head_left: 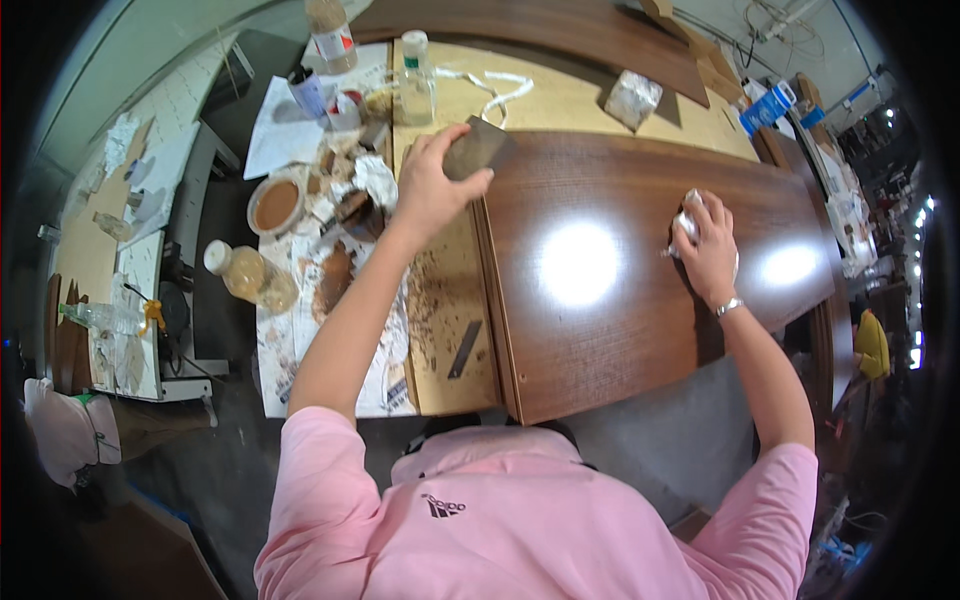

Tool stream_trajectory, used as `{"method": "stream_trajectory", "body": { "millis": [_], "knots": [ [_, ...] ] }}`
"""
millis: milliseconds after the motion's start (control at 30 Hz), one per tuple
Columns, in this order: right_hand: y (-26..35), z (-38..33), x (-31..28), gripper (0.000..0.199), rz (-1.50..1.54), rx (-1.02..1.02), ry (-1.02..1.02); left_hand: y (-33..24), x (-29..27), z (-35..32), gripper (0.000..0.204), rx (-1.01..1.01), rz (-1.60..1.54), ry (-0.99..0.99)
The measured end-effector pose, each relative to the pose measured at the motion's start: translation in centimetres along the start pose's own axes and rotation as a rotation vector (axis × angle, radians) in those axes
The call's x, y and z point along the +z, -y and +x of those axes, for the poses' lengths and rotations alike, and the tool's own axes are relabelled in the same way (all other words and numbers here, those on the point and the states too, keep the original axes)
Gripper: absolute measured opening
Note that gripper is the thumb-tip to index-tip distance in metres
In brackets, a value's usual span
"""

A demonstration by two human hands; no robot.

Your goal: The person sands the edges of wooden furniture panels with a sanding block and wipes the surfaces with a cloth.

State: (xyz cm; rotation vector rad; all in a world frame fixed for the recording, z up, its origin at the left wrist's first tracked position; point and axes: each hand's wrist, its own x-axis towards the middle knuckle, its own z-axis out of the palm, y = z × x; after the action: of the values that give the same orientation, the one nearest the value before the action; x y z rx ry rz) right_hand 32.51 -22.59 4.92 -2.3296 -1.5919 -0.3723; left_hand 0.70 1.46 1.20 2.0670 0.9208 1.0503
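A brown bottle (331, 35) with a red-and-white label stands at the bench's far left edge. A clear bottle (415, 75) with a green-and-white label is beside it. A blue-and-white carton (768, 107) lies far right.

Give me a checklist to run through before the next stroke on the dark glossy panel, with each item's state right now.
1. Left hand grips the flat scraper at the panel's corner: ok.
2. Right hand presses the white rag onto the dark panel: ok.
3. Panel lies flat on the light board: ok.
4. Panel surface free of streaks: cannot tell, lamp glare covers it.
5. Bowl of brown paste within the left hand's reach: ok.
6. Surface left of the panel clean: not ok, brown stains and crumbs.
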Motion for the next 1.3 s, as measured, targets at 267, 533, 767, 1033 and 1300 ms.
{"method": "stream_trajectory", "body": {
  "millis": [267,533,767,1033,1300],
  "knots": [
    [0.3,0.6,0.9,0.035,-0.035,0.006,-0.010,-6.9,-4.3,-25.0,0.074,0.378,-0.219,0.264],
    [1.6,-0.9,0.6,0.034,0.051,0.078,-0.070,-9.8,-5.9,-21.9,0.071,0.385,-0.045,0.337],
    [14.8,-3.7,-10.6,0.093,0.448,-0.587,0.157,-12.8,-7.6,-13.5,0.069,0.616,0.217,0.296],
    [9.4,-3.0,-14.5,0.061,0.226,-0.391,0.230,-13.2,0.0,-6.4,0.068,0.554,-0.050,0.374],
    [9.3,8.3,-5.7,0.046,0.091,0.026,0.089,-13.1,10.3,-6.5,0.071,0.711,0.308,0.638]
  ]
}}
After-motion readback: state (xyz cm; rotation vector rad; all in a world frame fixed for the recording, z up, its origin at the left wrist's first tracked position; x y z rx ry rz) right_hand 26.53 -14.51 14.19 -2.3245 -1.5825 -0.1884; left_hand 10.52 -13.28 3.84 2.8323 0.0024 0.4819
